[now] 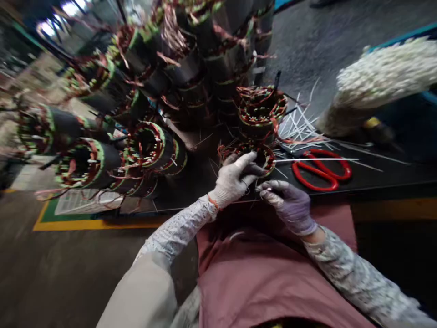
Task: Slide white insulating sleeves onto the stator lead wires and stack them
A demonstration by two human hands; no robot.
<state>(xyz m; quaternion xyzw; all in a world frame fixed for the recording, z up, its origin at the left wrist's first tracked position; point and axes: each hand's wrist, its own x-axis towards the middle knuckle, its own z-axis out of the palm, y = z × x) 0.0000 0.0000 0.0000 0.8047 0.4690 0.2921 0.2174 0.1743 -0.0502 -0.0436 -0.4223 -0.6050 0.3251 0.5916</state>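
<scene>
A small stator [269, 159] with a ring of copper windings stands at the table's near edge in front of me. My left hand [235, 177], in a whitish glove, has its fingers curled over the near rim of this stator. Just right of it, my right hand [288, 202], in a purple-tinged glove, is closed in a pinch on what looks like a thin thread; blur and size hide its detail. A long white strip [317, 159] sticks out rightward from the stator's rim, passing over red-handled scissors [321, 169].
Behind stands another wound stator [257, 123], beside a pile of loose white strips [300, 125]. Stacked stators [191, 68] fill the back, and several lie on their sides at left [109, 161]. A thick bundle of white fibres [385, 70] stands at right.
</scene>
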